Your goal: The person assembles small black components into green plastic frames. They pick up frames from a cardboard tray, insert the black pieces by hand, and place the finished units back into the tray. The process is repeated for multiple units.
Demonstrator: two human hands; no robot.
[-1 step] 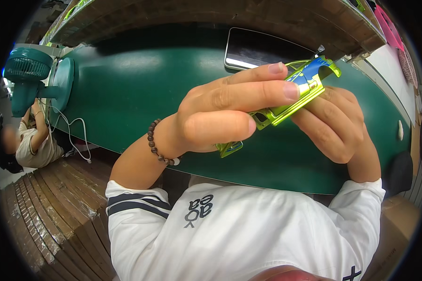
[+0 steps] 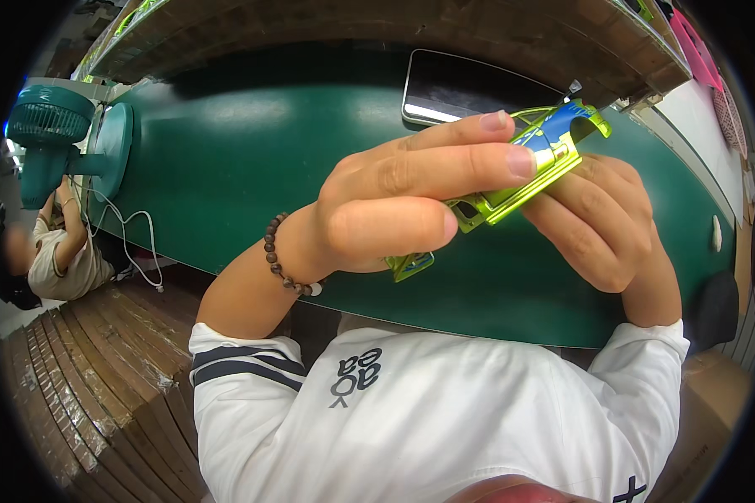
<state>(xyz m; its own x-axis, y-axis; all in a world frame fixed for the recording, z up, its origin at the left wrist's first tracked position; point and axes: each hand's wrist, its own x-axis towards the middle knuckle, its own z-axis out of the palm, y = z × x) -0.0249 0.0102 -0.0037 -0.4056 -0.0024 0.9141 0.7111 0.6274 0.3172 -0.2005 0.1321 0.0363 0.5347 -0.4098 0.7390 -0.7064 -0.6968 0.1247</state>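
Both hands are up over the green bench (image 2: 252,168), and we read across from the left: a teal fan (image 2: 52,113) on the far-left edge, a person in a pale shirt (image 2: 67,260) beyond it, a white cord (image 2: 153,251) looping down over the bench's edge, flattened cardboard (image 2: 101,377) stacked below. Now the left hand (image 2: 377,197), a beaded bracelet (image 2: 270,251) at its wrist, reaching rightward with its fingers nearly straight, two of them laid across a shiny lime-green car shell (image 2: 554,142), closed onto it rather than spread. That shell hangs above the bench, clear of the surface, its long axis slanting from lower left up to the blue-marked end at upper right. A matching green corner peeks out beneath the left hand; whether it belongs to the same piece, I can't tell. Behind the shell's upper end, a dark-screened tablet (image 2: 470,88) lies flat toward the back. And on the right, the right hand (image 2: 600,222), fingers bent and drawn together, comes in just under the blue-marked end, the nearer hand to it; its fingertips vanish behind the shell, so its grip there can't be made out.
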